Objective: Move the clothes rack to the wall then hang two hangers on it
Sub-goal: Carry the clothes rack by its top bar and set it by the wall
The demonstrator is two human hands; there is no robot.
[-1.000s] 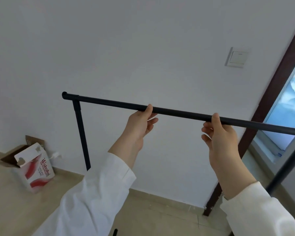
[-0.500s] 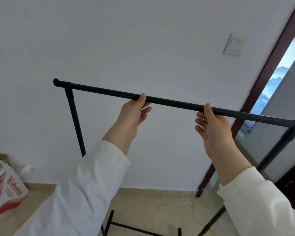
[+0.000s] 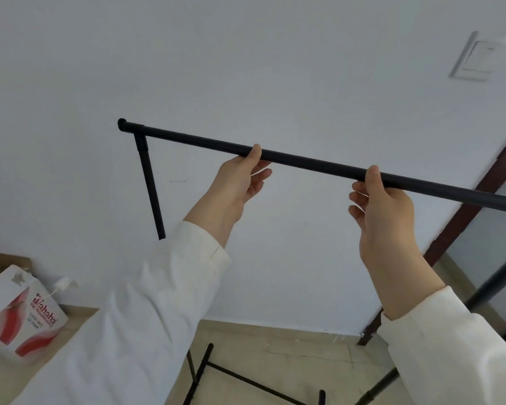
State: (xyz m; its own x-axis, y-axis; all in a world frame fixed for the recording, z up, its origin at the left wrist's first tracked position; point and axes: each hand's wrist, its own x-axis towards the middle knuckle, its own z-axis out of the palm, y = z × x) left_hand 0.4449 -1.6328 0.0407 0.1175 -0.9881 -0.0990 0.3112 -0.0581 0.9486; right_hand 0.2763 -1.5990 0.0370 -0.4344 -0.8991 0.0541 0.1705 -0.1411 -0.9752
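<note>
Clothes rack point(image 3: 304, 162) now close to the white wall point(image 3: 246, 68); a second ago the view sat further from it, the carton point(image 3: 21, 314) more fully in sight. Left hand point(image 3: 234, 182) and right hand point(image 3: 383, 206) both clenched round the top bar. Judgement: placement nearly done; no hangers in view.

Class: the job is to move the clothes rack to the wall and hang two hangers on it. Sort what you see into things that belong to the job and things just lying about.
Belongs to the job:
rack
left hand, gripping the top bar
right hand, gripping the top bar
wall
No hangers are in view.

Just lying about:
carton
light switch
door frame
</note>
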